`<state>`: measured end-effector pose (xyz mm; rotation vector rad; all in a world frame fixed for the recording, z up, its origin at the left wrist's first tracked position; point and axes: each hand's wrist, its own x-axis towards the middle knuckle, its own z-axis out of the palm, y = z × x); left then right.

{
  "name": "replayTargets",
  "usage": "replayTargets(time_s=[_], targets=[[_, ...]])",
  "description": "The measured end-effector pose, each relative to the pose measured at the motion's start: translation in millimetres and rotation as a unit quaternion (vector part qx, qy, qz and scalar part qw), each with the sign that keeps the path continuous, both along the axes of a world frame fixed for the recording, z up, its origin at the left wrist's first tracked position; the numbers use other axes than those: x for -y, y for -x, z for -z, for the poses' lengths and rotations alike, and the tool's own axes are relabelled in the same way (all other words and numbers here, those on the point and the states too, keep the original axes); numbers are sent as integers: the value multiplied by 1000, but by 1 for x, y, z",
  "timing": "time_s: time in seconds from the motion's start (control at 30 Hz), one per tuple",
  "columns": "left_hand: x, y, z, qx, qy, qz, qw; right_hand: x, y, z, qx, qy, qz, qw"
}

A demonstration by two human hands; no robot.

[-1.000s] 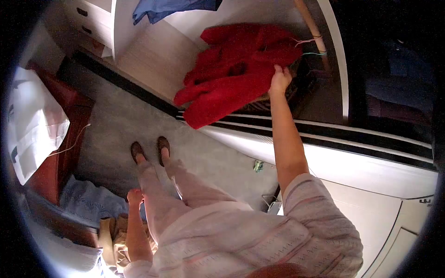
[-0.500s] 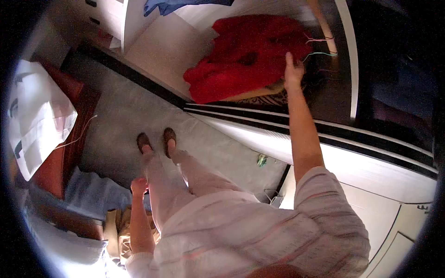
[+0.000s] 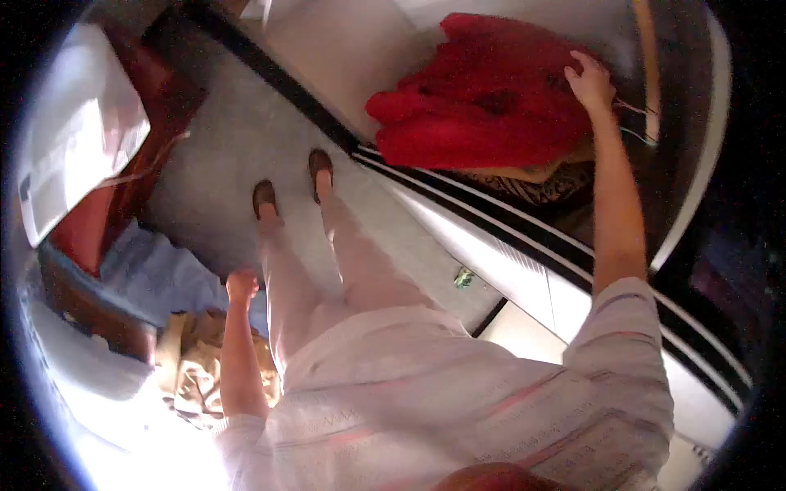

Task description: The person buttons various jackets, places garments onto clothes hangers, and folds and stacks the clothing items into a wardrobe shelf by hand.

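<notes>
A red fluffy garment hangs inside the open wardrobe at the upper right. My right hand is at its upper right part, with thumb and fingers apart and nothing gripped. Below the garment, tan and dark patterned cloth shows. My left hand is beside my left leg, above the blue cloth, its fingers curled closed with nothing visible in them. Thin hanger hooks show beside my right wrist on the wooden rod.
Sliding-door tracks run along the wardrobe's front edge. A white bag rests on a red-brown piece of furniture at the left. Blue cloth and a tan garment lie below. A small green item is on the floor.
The view has turned and shifted. My right hand has opened from the garment's edge and is nearer its top. My left hand stays low by my leg.
</notes>
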<state>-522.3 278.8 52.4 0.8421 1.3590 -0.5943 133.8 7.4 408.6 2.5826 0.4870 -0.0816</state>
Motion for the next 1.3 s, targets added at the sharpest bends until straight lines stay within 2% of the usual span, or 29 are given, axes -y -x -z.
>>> replayTargets(time_s=[0.03,0.13,0.17,0.2,0.27,0.33,0.4,0.43,0.47,0.5,0.53,0.57,0.6,0.67,0.77,0.87,0.93,0.97,1.0,1.03,1.13,1.2,1.3], targets=[[8,-1,2,-10,-8,-5,1000,-5,-12,11,-81,26,-6,996],[30,-20,14,-25,-27,-17,999,38,-63,52,-208,117,-22,971],[34,-27,20,6,5,3,1000,52,-77,65,-232,168,29,958],[37,-34,29,38,36,24,998,56,-86,72,-249,190,26,949],[66,-57,45,102,-156,93,978,62,-94,83,-282,237,25,929],[76,-115,42,63,-186,213,957,28,-79,87,-237,292,24,926],[77,-204,11,74,-165,377,908,-17,-58,94,-186,336,-8,923],[106,-206,68,272,-327,452,784,-15,-59,113,-201,227,-98,948],[102,-263,9,198,-194,331,902,-20,-53,130,-309,128,-120,935],[106,-308,-31,192,-176,323,910,-29,-40,149,-412,27,-136,901],[127,-327,-20,362,-255,358,822,-47,-15,160,-484,27,-105,869],[135,-354,-57,392,-268,394,786,-48,2,177,-522,-36,-152,838],[157,-376,-73,413,-322,450,723,-62,21,183,-546,24,-112,830],[192,-393,-104,456,-410,406,678,-53,35,207,-508,5,-218,833],[231,-413,-104,437,-445,320,713,-46,42,216,-489,-3,-291,822],[228,-417,-98,448,-492,277,693,-39,47,208,-497,-58,-284,818],[212,-408,-86,452,-460,369,669,-38,46,208,-533,-32,-197,822],[200,-397,-85,441,-433,384,686,-36,45,209,-548,-18,-156,822],[191,-383,-77,460,-471,335,674,-34,45,209,-563,-3,-115,819],[185,-370,-71,464,-465,318,684,-33,48,209,-552,86,-85,825],[169,-323,-79,483,-399,296,721,-21,68,204,-534,250,-223,776],[158,-314,-92,512,-428,218,712,-16,79,200,-547,296,-245,744],[147,-312,-85,531,-326,185,760,-7,91,203,-576,294,-257,718]])
